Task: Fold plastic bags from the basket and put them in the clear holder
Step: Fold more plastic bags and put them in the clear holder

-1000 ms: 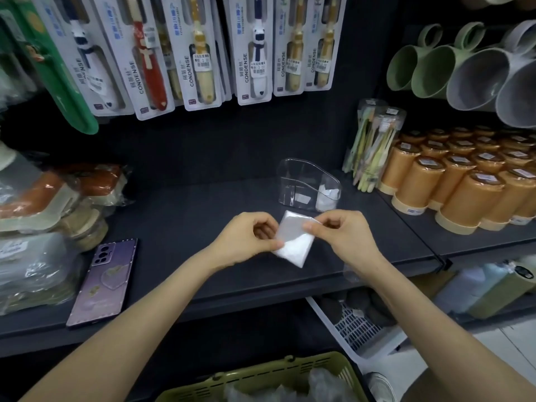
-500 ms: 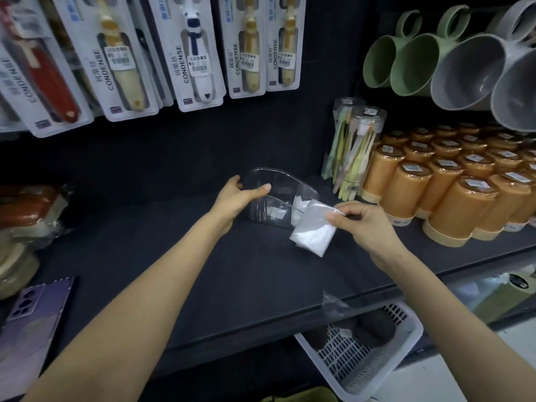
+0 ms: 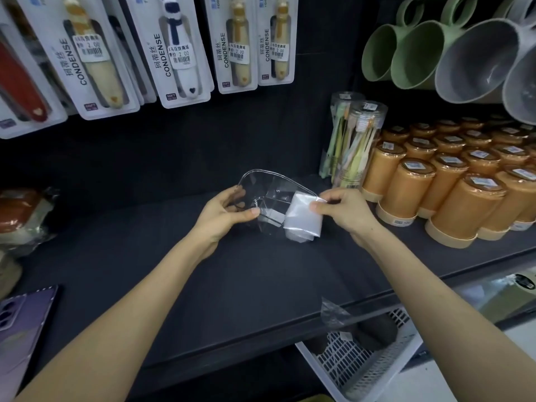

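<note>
The left hand (image 3: 223,216) grips the left side of the clear holder (image 3: 269,187), which sits on a dark shelf (image 3: 232,285). The right hand (image 3: 345,213) pinches a folded white bag (image 3: 301,219) at the holder's right end. Orange cups (image 3: 452,198) stand to the right, and a phone (image 3: 20,329) lies far left

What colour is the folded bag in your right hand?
Milky, translucent white. The folded bag shows best in the head view.

Dial centred on the holder (image 3: 269,181), which stands on the shelf (image 3: 232,285).

- 9 o'clock: left hand (image 3: 223,216) grips the holder.
- 3 o'clock: bag (image 3: 303,217), pinched by the right hand (image 3: 345,213), overlaps the holder's end; whether inside cannot be told.
- 1 o'clock: toothbrush tubes (image 3: 356,146).
- 3 o'clock, farther out: cups (image 3: 452,198).
- 2 o'clock: mugs (image 3: 435,47), above the cups.
- 11 to 12 o'clock: toothbrush cards (image 3: 179,50), behind and above.
- 8 o'clock: phone (image 3: 20,329), on the shelf.
- 5 o'clock: crate (image 3: 356,369), below the shelf.
</note>
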The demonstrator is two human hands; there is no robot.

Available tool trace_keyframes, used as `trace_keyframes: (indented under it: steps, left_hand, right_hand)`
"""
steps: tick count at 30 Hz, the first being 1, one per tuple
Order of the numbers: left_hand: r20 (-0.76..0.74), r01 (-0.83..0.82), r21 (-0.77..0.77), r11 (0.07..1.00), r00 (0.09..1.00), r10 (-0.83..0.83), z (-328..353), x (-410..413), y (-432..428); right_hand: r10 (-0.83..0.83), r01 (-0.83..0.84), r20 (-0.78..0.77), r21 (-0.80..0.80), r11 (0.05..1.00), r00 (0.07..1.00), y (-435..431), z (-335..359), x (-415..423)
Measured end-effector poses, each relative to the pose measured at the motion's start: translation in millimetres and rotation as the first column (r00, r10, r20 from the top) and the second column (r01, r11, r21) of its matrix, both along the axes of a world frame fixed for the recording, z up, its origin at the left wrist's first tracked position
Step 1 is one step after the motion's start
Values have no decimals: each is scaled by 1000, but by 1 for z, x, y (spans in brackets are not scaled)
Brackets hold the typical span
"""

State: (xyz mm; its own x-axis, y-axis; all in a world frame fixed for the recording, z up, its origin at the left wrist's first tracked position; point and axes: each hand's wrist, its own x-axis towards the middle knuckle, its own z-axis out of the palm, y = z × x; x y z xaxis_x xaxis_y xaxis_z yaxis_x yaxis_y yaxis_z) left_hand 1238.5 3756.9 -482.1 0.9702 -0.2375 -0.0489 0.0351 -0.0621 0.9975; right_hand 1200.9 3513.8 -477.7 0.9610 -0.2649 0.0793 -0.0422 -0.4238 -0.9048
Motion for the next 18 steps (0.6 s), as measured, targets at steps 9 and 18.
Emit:
trace_keyframes:
  steps: [9,18]
  left_hand:
    - [89,-38,-93,995,995,46,-12,-29,12]
    - [96,-74,-117,990,992,86,-18,-44,17]
  right_hand:
    - [-233,452,419,-558,696,877,40,-26,-21]
    - [-60,462,493,-758,459,868,46,-25,-31]
